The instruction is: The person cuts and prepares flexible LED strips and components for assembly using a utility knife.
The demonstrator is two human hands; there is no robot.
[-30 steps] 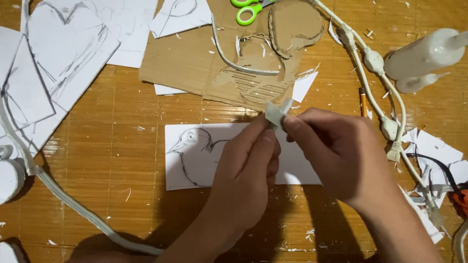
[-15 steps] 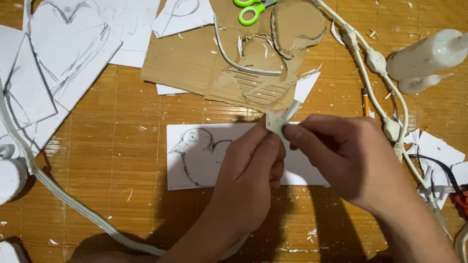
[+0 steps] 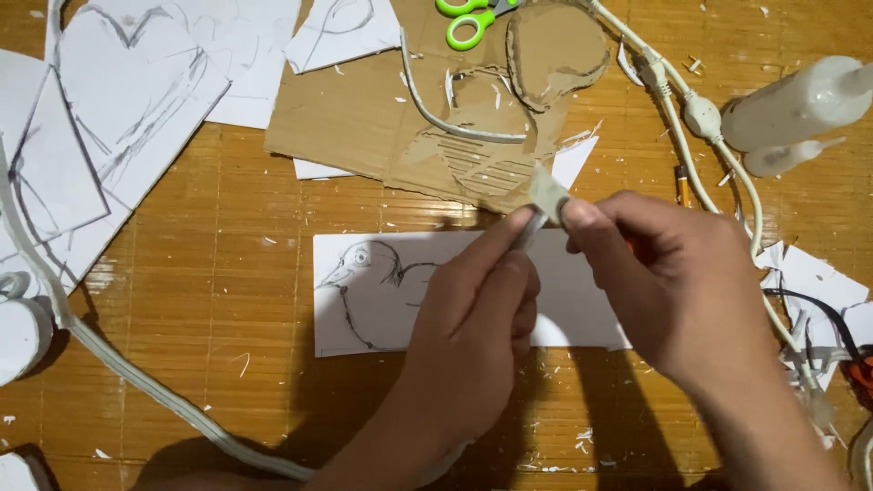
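Both the left hand [image 3: 473, 336] and right hand [image 3: 673, 282] pinch a small scrap [image 3: 546, 195] at twelve o'clock above the bird drawing [image 3: 382, 291]; a harder tug could tear it.

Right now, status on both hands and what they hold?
Left hand and right hand pinch a small grey scrap. Bird sketch beneath. Nothing between them.

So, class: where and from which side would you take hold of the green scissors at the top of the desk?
Probably by the green loop handles: they lie on the cardboard with the loops facing the worker, the only part in view. Come from the near side, above the cardboard. The blades run off the top edge, so their pose cannot be told.
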